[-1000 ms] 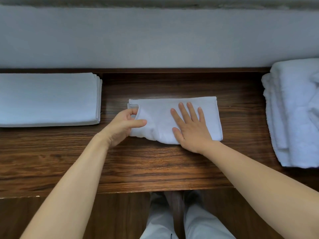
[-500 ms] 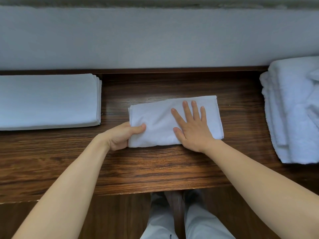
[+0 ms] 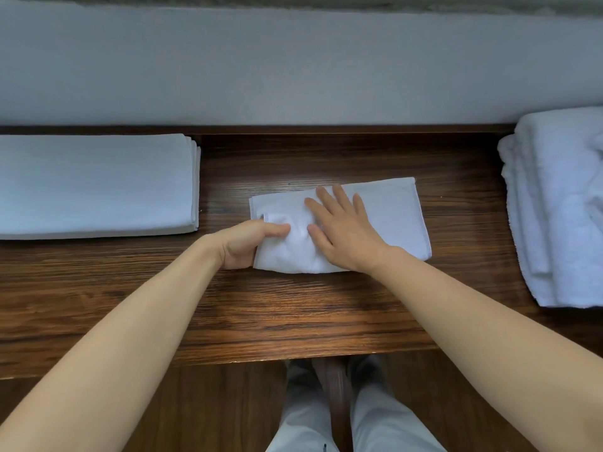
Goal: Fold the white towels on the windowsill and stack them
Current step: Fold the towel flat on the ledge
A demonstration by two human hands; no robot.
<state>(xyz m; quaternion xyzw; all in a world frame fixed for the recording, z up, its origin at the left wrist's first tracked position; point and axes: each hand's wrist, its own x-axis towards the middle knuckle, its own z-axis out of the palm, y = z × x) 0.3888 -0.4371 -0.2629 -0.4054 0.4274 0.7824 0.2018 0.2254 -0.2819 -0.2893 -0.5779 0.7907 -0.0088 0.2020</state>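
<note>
A small white towel (image 3: 391, 216), folded into a strip, lies in the middle of the dark wooden windowsill (image 3: 293, 305). My left hand (image 3: 248, 243) pinches its left end between thumb and fingers and lifts that end into a bunched fold. My right hand (image 3: 342, 230) lies flat on the towel's middle, fingers spread, pressing it down. At the far left sits a neat stack of folded white towels (image 3: 94, 184). A loose pile of thicker white towels (image 3: 561, 207) rests at the right edge.
A pale grey wall (image 3: 293, 66) rises right behind the sill. Below the sill's front edge I see wooden floor (image 3: 212, 412) and my legs in light trousers (image 3: 375, 419).
My left hand has gripped the towel's left end and drawn it right, toward my right hand, bunching the cloth. My right hand has slid a little left on the towel.
</note>
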